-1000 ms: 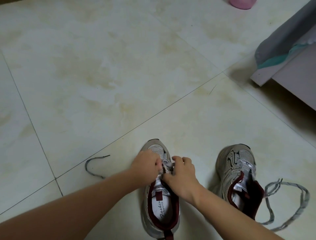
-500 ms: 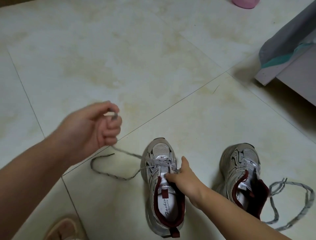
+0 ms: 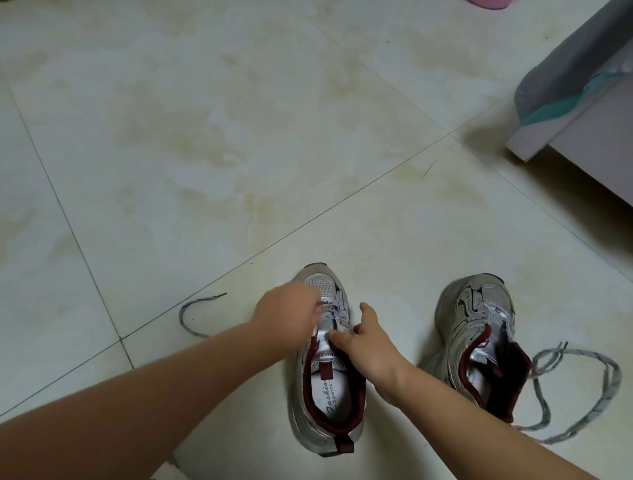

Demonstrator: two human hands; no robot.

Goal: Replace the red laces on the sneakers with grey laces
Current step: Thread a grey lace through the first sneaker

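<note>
Two grey sneakers with dark red lining stand on the tiled floor. The left sneaker [image 3: 325,404] has a grey lace [image 3: 334,313] partly threaded through its front eyelets. My left hand [image 3: 286,313] is curled over those eyelets and pinches the lace there. My right hand [image 3: 368,346] presses on the tongue and right edge of the same shoe, thumb against the tongue. A loose end of that grey lace [image 3: 191,315] curls on the floor to the left. The right sneaker [image 3: 479,329] stands apart, with its grey lace [image 3: 582,387] looping loose on the floor beside it.
A grey-covered piece of furniture [image 3: 582,102] with a teal strip juts in at the upper right. A pink object [image 3: 489,3] sits at the top edge. The floor [image 3: 239,137] is pale tile with dark grout lines.
My left hand, which was raised to the left pulling the lace out, has come back down onto the left sneaker's eyelets. The lace's loose end has settled on the floor.
</note>
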